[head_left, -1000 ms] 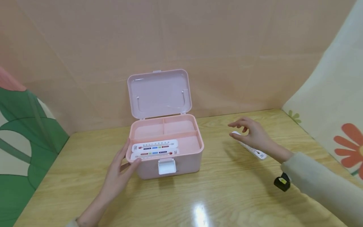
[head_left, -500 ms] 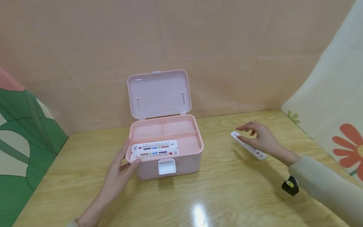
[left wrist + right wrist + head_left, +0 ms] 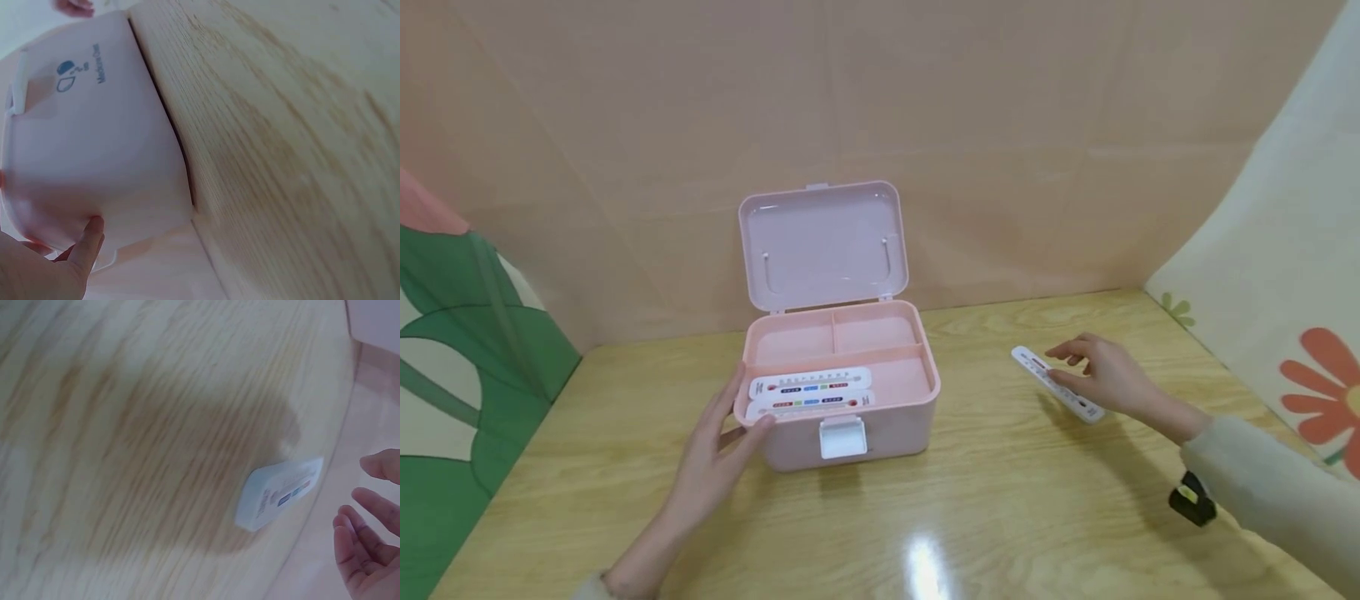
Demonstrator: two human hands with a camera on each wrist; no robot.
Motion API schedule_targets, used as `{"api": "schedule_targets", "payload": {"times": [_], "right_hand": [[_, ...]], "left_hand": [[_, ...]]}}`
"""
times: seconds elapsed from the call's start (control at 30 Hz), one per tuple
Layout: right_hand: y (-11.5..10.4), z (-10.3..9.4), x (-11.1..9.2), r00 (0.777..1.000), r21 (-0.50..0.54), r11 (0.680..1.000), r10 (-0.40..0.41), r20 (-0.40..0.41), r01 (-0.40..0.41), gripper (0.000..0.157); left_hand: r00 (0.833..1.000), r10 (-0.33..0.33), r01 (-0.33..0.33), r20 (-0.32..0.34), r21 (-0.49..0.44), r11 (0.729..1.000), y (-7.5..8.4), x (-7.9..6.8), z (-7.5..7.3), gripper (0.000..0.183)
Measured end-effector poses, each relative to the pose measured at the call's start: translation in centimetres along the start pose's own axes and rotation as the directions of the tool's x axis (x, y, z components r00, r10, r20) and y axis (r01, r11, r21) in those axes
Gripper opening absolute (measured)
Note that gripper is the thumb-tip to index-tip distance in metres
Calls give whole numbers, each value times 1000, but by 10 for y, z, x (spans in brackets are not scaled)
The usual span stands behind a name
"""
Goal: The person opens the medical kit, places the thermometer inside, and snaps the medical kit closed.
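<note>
An open pink medicine chest point(image 3: 891, 435) stands on the table, its lid point(image 3: 823, 246) tipped back. Two white strip thermometers lie side by side in its front compartment, a rear one point(image 3: 809, 383) and a front one point(image 3: 809, 406). At the chest's front left corner my left hand point(image 3: 709, 458) touches the wall, thumb on the front and fingers along the side. A third strip thermometer point(image 3: 1078, 406) lies slantwise on the wood to the right. Over it hovers my right hand point(image 3: 1108, 379), fingers loosely bent; the right wrist view shows space between fingers point(image 3: 369, 531) and thermometer point(image 3: 275, 494).
The chest has two small rear compartments, split by a divider point(image 3: 833, 335). A white latch point(image 3: 842, 439) hangs at its front. The wooden table point(image 3: 977, 500) meets a beige backdrop point(image 3: 1000, 208) behind and a flower-patterned sheet point(image 3: 1247, 333) at the right.
My right hand has drawn back to the right and nearer to me along the thermometer, uncovering its far end. My left hand stays at the chest's corner.
</note>
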State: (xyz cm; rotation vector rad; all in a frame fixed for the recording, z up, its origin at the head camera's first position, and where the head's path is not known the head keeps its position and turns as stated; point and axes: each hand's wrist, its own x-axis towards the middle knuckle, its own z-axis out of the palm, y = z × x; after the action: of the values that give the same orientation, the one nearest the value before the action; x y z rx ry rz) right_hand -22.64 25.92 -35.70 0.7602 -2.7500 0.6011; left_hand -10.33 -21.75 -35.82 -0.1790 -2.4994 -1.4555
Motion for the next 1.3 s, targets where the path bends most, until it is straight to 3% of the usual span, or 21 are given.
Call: {"api": "schedule_targets", "payload": {"times": [0.27, 0.47, 0.97, 1.3], "right_hand": [[5, -1, -3, 990, -28, 998, 63, 124, -60, 35], [7, 1, -5, 981, -39, 996, 85, 174, -79, 43], [16, 10, -13, 957, -51, 983, 183, 226, -176, 55], [22, 16, -16, 957, -20, 975, 220, 188, -221, 51]], "left_hand": [[1000, -1, 1, -4, -4, 1000, 0, 0, 0, 69], [1000, -2, 2, -1, 0, 1000, 0, 1, 0, 69], [1000, -17, 17, -1, 9, 1000, 1, -2, 0, 69], [1000, -10, 10, -5, 1, 1000, 0, -1, 1, 68]]}}
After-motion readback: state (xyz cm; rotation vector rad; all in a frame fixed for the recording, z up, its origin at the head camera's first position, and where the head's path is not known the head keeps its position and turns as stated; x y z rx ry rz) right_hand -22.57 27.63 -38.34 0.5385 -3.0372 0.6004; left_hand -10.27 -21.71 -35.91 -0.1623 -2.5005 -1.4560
